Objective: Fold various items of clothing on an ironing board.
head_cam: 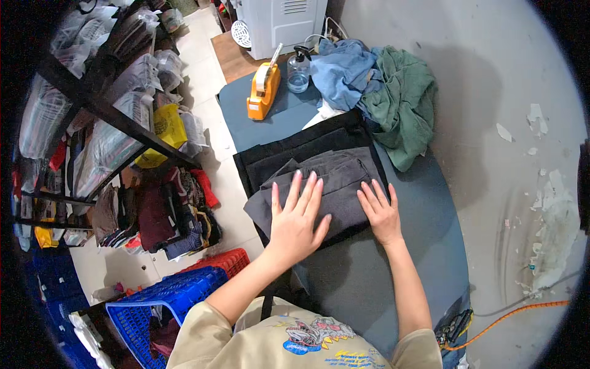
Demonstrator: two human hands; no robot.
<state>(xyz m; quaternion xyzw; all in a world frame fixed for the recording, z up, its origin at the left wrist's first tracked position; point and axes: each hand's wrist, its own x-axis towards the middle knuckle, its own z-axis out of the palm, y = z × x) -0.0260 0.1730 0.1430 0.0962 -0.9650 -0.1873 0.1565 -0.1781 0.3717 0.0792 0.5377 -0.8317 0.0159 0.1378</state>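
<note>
A folded dark grey garment (343, 207) lies on a flat black cloth panel (318, 134), which shows as a border around its far and right sides. My left hand (297, 221) rests palm down on the garment's left half, fingers spread. Near the garment's right edge, my right hand (381, 214) lies flat with its fingers slightly apart. Neither hand grips anything. Under both is a blue-grey covered board (350, 290). The layers inside the fold are hidden.
An orange tape dispenser (263, 92) and a clear spray bottle (298, 74) stand at the back. Crumpled blue (343, 64) and green garments (403, 101) lie against the wall. Left are a rack (115, 117) of wrapped clothes and a blue basket (173, 288). An orange cord (507, 320) runs right.
</note>
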